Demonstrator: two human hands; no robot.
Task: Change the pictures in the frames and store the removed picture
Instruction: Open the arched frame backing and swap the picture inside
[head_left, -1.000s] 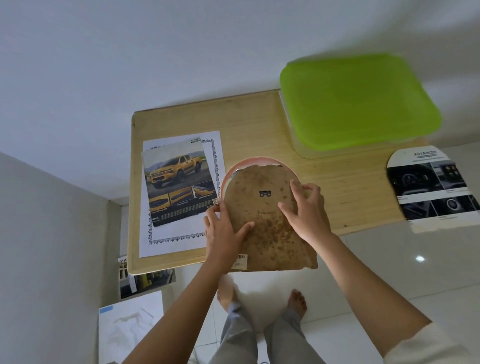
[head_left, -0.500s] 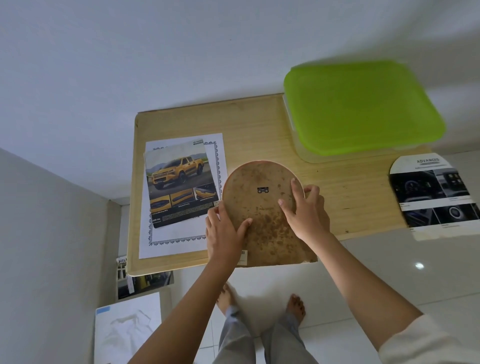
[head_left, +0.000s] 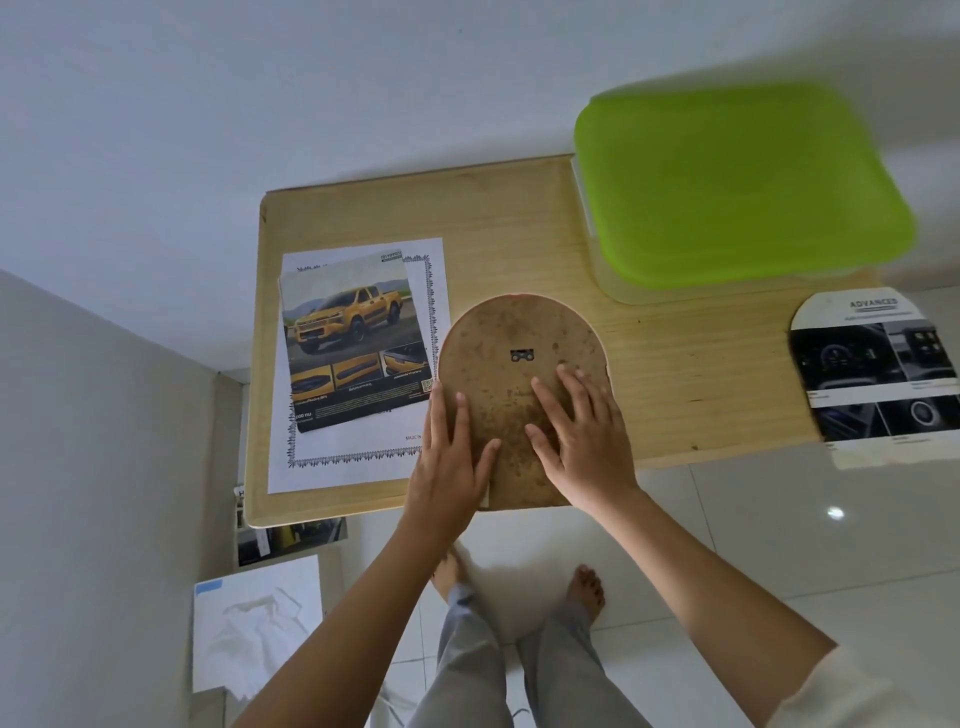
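An arch-shaped picture frame lies face down on the wooden table (head_left: 675, 374), its brown stained backing board (head_left: 511, 338) up, with a small metal hanger near the top. My left hand (head_left: 449, 452) rests flat on the board's lower left edge. My right hand (head_left: 582, 431) presses flat on its lower right part, fingers spread. A yellow pickup truck picture (head_left: 353, 343) lies on a white bordered sheet (head_left: 431, 291) to the left. An arch-cut car interior picture (head_left: 878, 374) sits at the table's right edge.
A clear box with a green lid (head_left: 737, 187) stands at the table's back right. Papers (head_left: 254, 623) lie on a low surface at lower left, beside the wall. My feet are on the white tiled floor below the table's front edge.
The backing board dropped flat into the frame, hiding the pink rim that showed above it. Both hands moved from holding the board to pressing flat on it.
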